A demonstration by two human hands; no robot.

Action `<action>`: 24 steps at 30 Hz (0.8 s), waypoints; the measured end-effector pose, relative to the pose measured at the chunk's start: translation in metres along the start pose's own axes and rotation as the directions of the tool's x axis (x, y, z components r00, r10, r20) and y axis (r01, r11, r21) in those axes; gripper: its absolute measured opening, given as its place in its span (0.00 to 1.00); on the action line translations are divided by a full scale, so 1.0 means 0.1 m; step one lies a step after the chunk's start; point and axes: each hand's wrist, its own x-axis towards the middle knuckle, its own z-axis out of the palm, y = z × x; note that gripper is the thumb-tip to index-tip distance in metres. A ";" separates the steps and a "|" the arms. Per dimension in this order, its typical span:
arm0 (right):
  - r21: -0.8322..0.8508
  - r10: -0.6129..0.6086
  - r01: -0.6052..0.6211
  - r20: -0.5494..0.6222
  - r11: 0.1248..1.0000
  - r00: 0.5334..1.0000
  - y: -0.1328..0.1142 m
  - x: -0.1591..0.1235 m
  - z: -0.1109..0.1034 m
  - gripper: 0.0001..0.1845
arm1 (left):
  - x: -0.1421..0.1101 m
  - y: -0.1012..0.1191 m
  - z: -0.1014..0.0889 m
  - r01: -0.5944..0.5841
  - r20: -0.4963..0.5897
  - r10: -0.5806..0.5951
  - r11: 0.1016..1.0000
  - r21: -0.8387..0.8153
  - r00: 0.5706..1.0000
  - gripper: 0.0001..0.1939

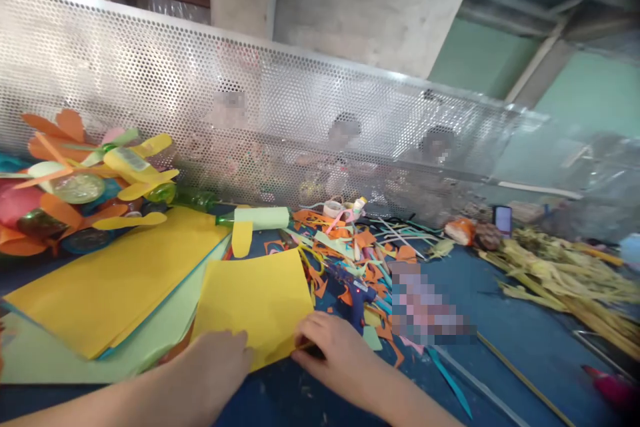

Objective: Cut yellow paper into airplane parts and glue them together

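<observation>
A yellow sheet of paper (257, 300) lies in front of me, tilted slightly up to the right. My left hand (223, 363) is closed at its lower left edge, fingers curled and partly hidden behind the back of the hand. On the lower right edge, my right hand (333, 350) pinches the sheet between thumb and fingers. Left of it sits a stack of larger yellow sheets (135, 273), with blue and pale green paper (55, 347) beneath. Just beyond my right hand is a dark blue glue gun (357, 297) with a small red light.
Plastic bottles with paper petals (75, 187) crowd the left. A bottle wrapped in pale green paper (263, 217) lies behind the sheet. Orange paper scraps (363, 240), a tape roll (333, 208), dried husks (560, 267) and a phone (503, 220) are rightward. A perforated metal panel (290, 120) rises behind.
</observation>
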 end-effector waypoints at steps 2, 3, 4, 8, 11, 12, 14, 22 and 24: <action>0.045 0.061 -0.059 -0.045 0.997 0.997 0.03 0.00 0.05 0.05 | -0.05 -0.15 -0.13 -0.016 -0.022 0.016 1.000 -0.014 1.000 0.12; 0.070 0.091 -0.087 -0.065 0.994 0.994 0.04 0.00 0.07 0.06 | -0.05 -0.22 -0.19 -0.018 0.004 0.019 0.998 -0.062 1.000 0.11; 0.096 0.119 -0.111 -0.082 0.989 0.990 0.05 0.01 0.10 0.06 | -0.04 -0.29 -0.25 -0.024 0.053 0.030 0.994 -0.105 0.998 0.10; 0.184 0.205 -0.180 -0.127 0.966 0.970 0.08 0.03 0.18 0.09 | 0.11 -0.54 -0.37 -0.060 0.201 0.109 0.971 -0.232 0.974 0.03; 0.196 0.252 -0.222 -0.143 0.955 0.957 0.09 0.05 0.22 0.11 | 0.24 -0.67 -0.35 -0.114 0.216 0.210 0.915 -0.388 0.953 0.08; 0.192 0.260 -0.229 -0.155 0.954 0.953 0.09 0.05 0.24 0.12 | 0.26 -0.70 -0.34 -0.127 0.217 0.242 0.890 -0.437 0.946 0.10; 0.178 0.264 -0.232 -0.188 0.956 0.946 0.09 0.06 0.28 0.13 | 0.28 -0.72 -0.32 -0.128 0.224 0.277 0.848 -0.514 0.934 0.11; 0.147 0.261 -0.230 -0.247 0.962 0.933 0.13 0.07 0.33 0.10 | 0.29 -0.75 -0.30 -0.123 0.211 0.261 0.854 -0.505 0.942 0.08; 0.183 0.280 -0.240 -0.244 0.953 0.928 0.14 0.07 0.28 0.11 | 0.32 -0.77 -0.29 -0.120 0.231 0.266 0.856 -0.502 0.936 0.07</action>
